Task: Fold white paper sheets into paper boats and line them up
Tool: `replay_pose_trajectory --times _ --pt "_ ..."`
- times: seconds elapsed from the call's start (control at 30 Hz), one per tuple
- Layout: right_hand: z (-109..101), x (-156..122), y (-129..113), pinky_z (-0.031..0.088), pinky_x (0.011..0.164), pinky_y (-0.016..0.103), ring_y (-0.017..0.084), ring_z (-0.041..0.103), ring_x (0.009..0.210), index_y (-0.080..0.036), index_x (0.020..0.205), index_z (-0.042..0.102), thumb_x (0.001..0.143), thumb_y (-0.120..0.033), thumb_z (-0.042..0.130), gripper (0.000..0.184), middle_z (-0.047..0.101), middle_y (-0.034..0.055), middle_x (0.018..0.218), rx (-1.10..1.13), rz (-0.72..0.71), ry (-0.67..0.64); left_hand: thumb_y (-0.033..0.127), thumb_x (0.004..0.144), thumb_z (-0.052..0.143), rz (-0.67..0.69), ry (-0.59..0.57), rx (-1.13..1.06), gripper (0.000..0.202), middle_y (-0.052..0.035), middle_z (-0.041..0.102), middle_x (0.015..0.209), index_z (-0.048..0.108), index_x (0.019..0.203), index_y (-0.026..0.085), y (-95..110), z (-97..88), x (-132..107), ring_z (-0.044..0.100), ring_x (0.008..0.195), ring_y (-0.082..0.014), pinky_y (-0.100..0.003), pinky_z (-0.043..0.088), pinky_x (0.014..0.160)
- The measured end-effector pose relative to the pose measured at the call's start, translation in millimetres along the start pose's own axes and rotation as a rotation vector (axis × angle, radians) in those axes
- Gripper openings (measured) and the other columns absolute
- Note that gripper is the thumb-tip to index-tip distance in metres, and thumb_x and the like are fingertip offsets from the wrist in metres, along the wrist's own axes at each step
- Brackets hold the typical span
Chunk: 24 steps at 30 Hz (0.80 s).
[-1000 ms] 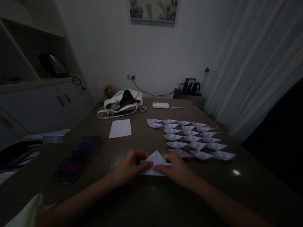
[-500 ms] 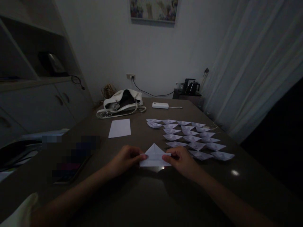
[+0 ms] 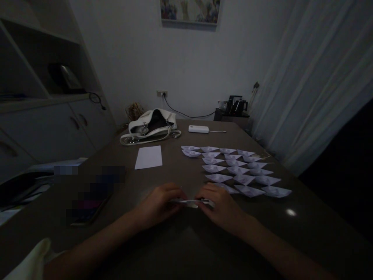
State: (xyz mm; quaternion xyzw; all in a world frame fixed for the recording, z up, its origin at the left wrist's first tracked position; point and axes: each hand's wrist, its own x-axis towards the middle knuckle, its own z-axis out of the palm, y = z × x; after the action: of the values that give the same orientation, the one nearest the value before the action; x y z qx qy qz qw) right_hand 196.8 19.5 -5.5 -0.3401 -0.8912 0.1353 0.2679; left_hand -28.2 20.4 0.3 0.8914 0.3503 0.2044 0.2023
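Between my two hands is a piece of folded white paper [image 3: 190, 201], turned so that mostly its thin edge faces me. My left hand [image 3: 163, 200] pinches its left end, fingers curled over the far side. At the right end, my right hand [image 3: 217, 202] grips it in the same way, thumb toward me. Much of the paper is hidden behind the fingers. Just beyond my right hand, several white paper boats [image 3: 243, 179] stand in rows on the table. A stack or sheet of white paper [image 3: 149, 157] lies flat ahead of my left hand.
A white handbag [image 3: 151, 126] and a white power bank [image 3: 198, 129] with a short cable lie at the far side of the dark table [image 3: 180, 245]. A phone-like object [image 3: 90, 206], blurred out, is at left. Kettles [image 3: 237, 105] stand beyond the back right corner.
The folded paper has tipped from showing its flat triangular face with a brim to nearly edge-on. Both hands have moved closer together and curled further around it.
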Motion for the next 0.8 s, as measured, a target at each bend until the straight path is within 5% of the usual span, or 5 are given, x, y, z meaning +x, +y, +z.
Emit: replay_pose_trajectory --times 0.13,0.27,0.57,0.63,0.8 --pt "0 -2 -4 0.04 0.077 0.031 0.02 0.054 0.088 -0.017 0.087 0.063 0.079 -0.001 0.051 0.022 0.066 0.0058 0.09 -0.136 -0.066 -0.219 0.007 0.081 0.051 0.104 -0.143 0.172 0.018 -0.0065 0.063 0.089 0.063 0.09 0.017 4 5.8 -1 0.058 0.081 -0.0188 -0.025 0.041 0.068" --pt "-2 -3 -8 0.041 0.081 0.03 0.02 0.056 0.091 -0.017 0.092 0.065 0.086 -0.012 0.056 0.011 0.065 0.0069 0.094 -0.114 -0.095 -0.342 0.004 0.075 0.056 0.039 -0.24 0.125 0.023 -0.0053 0.062 0.089 0.064 0.091 0.017 6 7.3 -3 0.059 0.077 -0.0172 -0.023 0.041 0.064" --pt "8 -3 0 0.041 0.067 0.026 0.018 0.061 0.076 -0.014 0.081 0.065 0.088 -0.013 0.057 0.011 0.067 0.0063 0.082 -0.034 0.159 -0.288 0.027 0.089 0.054 -0.163 -0.184 -0.104 0.02 -0.0022 0.063 0.073 0.065 0.078 0.015 -2 6.8 2 0.058 0.067 -0.0141 -0.021 0.037 0.059" --pt "12 -2 5 0.041 0.066 0.026 0.017 0.061 0.074 -0.015 0.087 0.064 0.086 -0.011 0.058 0.007 0.066 0.0046 0.081 0.035 0.221 -0.254 0.027 0.088 0.054 -0.253 -0.133 -0.132 0.015 -0.0009 0.064 0.071 0.064 0.085 0.016 -2 6.3 3 0.058 0.065 -0.0143 -0.021 0.037 0.058" --pt "16 -4 12 0.043 0.066 0.025 0.015 0.059 0.075 -0.02 0.111 0.051 0.081 -0.012 0.065 0.033 0.061 0.0007 0.084 0.163 0.24 -0.137 0.026 0.083 0.059 -0.328 -0.077 -0.161 0.011 -0.0014 0.065 0.075 0.062 0.085 0.016 -4 6.8 3 0.058 0.066 -0.015 -0.022 0.038 0.058"
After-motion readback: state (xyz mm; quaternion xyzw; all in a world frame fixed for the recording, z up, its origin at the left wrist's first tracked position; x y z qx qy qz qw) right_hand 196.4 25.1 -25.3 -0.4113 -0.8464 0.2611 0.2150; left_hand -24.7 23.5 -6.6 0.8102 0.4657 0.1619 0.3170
